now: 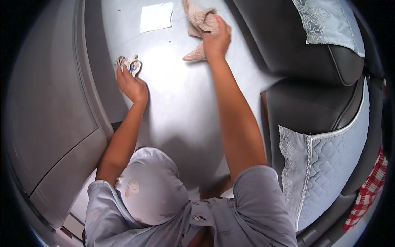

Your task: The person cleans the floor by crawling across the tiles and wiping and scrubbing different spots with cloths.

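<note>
My left hand (131, 85) is closed around a crumpled bundle (133, 66) that looks like white wrappers or tissue with a blue patch, low over the pale floor beside the grey cabinet. Farther forward and to the right, my right hand (217, 38) grips a beige terry cloth (202, 23); one corner of the cloth hangs down towards the floor and its far end runs out at the top edge. A white square sheet (156, 17) lies flat on the floor tiles between and beyond my hands. Small dark crumbs (169, 41) dot the floor near it.
A grey cabinet (52, 77) with a drawer runs along the left. On the right stands a dark leather sofa (304, 102) with a light blue quilted, lace-edged cover (333, 160) and another lace-edged cover (333, 24). A red-and-white checked cloth (367, 194) hangs at the far right.
</note>
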A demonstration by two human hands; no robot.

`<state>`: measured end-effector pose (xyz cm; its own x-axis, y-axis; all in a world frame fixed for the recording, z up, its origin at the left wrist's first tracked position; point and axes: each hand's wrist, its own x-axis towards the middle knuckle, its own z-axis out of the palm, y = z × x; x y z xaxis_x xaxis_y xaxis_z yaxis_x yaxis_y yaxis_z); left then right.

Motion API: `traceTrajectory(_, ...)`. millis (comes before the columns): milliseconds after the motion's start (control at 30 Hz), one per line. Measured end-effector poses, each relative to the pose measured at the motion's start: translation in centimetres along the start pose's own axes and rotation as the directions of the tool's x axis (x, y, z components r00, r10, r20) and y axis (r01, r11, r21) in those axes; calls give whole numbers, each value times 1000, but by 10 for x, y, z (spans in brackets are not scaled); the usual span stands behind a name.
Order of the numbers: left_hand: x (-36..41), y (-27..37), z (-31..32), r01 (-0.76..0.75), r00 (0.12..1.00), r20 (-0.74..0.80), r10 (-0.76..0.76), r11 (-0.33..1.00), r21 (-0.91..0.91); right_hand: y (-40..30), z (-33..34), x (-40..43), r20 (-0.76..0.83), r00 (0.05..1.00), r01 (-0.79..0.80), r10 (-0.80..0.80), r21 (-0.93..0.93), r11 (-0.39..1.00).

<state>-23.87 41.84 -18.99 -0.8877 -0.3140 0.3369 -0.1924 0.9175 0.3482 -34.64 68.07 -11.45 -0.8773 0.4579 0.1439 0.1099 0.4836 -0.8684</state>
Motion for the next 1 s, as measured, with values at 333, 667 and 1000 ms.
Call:
traceTrajectory(333,8,14,-5,29,999,-23,-29,1000,6,76,-84,-183,-519,823,-205,-230,-650,732)
traceTrajectory(667,-4,7,-31,35,997,-54,-61,918,-394,31,-130,-174,-345,939,74,-2,196,978)
traceTrajectory(1000,-23,22,-84,-107,991,19,129,888,-447,113,-241,-276,-887,307,-946,346,-245,212)
